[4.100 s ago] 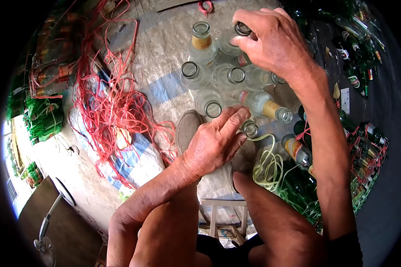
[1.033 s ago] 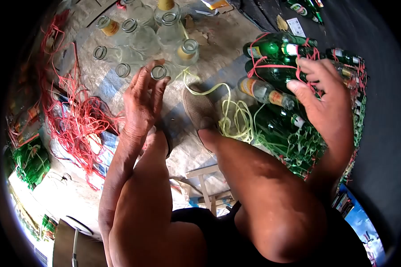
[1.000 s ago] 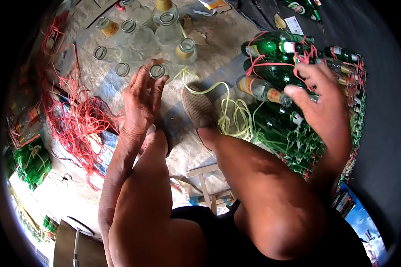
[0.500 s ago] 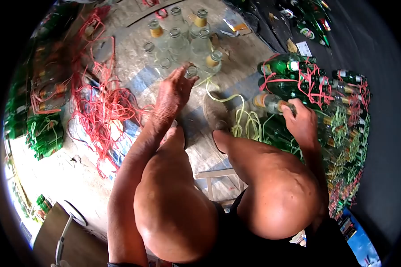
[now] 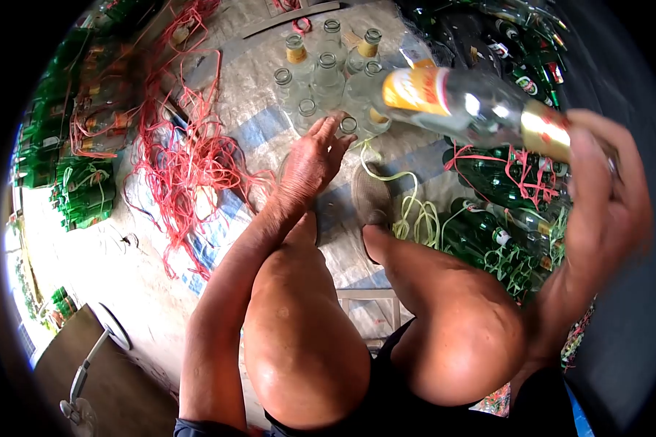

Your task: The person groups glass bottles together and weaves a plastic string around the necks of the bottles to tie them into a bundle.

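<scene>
I'd call this bottle-grouping — right hand [image 5: 608, 193] grips labelled bottle [image 5: 481, 109] by its neck, two o'clock; left hand [image 5: 308, 167] curls round standing bottle [image 5: 348, 126], twelve o'clock. Next probably needs the labelled one upright.

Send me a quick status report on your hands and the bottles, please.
Right hand gripping raised clear bottle near its mouth. Left hand around top of nearest standing bottle. Loose yellow-green cord beside right shoe, possibly a snag.
</scene>
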Demonstrator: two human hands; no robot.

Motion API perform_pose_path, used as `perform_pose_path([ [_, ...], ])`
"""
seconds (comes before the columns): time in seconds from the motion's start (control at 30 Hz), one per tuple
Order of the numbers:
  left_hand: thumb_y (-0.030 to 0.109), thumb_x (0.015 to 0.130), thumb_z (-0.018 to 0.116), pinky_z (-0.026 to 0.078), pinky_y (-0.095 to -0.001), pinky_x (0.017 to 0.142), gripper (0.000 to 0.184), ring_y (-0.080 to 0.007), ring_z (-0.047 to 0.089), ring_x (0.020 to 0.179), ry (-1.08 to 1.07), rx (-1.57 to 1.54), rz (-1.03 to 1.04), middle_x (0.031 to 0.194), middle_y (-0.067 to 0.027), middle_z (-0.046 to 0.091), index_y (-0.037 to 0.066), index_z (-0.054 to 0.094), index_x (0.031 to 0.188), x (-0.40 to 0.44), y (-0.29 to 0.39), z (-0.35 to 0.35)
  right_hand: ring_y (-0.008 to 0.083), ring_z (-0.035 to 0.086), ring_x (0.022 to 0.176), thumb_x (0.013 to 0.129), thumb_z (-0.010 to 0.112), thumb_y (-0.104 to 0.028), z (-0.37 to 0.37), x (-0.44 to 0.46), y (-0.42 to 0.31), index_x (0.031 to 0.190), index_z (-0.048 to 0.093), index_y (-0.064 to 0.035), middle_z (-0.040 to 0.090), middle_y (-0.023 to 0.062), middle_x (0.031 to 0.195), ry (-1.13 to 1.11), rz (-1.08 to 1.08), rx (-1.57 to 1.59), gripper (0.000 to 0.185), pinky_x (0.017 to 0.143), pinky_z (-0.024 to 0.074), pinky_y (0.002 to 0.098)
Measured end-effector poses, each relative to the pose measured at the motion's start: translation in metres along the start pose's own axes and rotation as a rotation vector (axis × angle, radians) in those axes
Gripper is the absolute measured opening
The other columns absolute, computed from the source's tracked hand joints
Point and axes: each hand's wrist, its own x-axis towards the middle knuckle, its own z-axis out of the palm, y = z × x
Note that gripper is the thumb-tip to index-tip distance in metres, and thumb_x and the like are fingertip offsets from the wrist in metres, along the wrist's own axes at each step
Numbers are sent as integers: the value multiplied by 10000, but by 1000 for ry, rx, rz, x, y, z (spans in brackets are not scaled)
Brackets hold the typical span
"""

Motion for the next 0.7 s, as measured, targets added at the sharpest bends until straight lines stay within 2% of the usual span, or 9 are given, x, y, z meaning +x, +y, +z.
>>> perform_pose_path([
  [0.1,128,946,747,577,-420,764,416,-373,724,908,24,0,26,1083,-197,691,54,601,1328,0,-1,0,0,443,664,986,701,-88,36,24,22,1039,733,10,603,-55,787,-160,-154,51,116,570,330,194],
  [0.23,145,952,741,573,-420,756,411,-355,722,885,24,-21,26,1093,-184,672,48,600,1325,1,1,-1,-4,462,654,975,724,-78,85,37,24,961,701,40,586,-60,745,-301,-102,127,121,558,357,198],
  [0.33,151,949,746,572,-420,751,409,-348,720,874,61,-2,48,1093,-179,666,49,603,1319,0,1,2,-11,443,604,964,733,-88,111,44,29,906,697,20,564,-56,658,-342,-261,40,127,518,340,205],
  [0.47,154,944,751,571,-420,746,410,-350,716,885,52,31,42,1101,-171,666,48,606,1312,-1,4,-2,32,497,554,941,754,-138,137,47,42,906,713,-9,618,8,607,-332,-338,37,141,499,399,264],
  [0.5,156,942,754,570,-421,743,412,-352,712,880,53,28,42,1098,-169,665,48,606,1311,-1,6,-2,171,593,520,922,769,-203,139,47,38,884,681,-22,634,100,614,-352,-277,-5,204,524,467,351],
  [0.57,159,938,758,566,-425,734,417,-356,701,864,55,30,52,1085,-167,661,47,606,1310,-1,7,-3,284,655,674,896,758,-177,130,60,11,908,668,7,656,192,754,-529,-89,-130,206,597,513,396],
  [0.63,160,934,761,560,-432,723,423,-359,687,840,54,39,69,1067,-166,655,47,605,1310,-3,7,-3,384,640,617,890,734,-212,146,54,24,888,648,-2,646,242,718,-437,-111,-83,227,592,523,439],
  [0.7,161,931,765,554,-438,712,427,-360,674,819,65,42,97,1049,-165,647,47,606,1310,-4,7,-3,370,640,600,900,724,-203,153,54,29,864,631,2,654,225,729,-421,-223,-107,227,578,518,438],
])
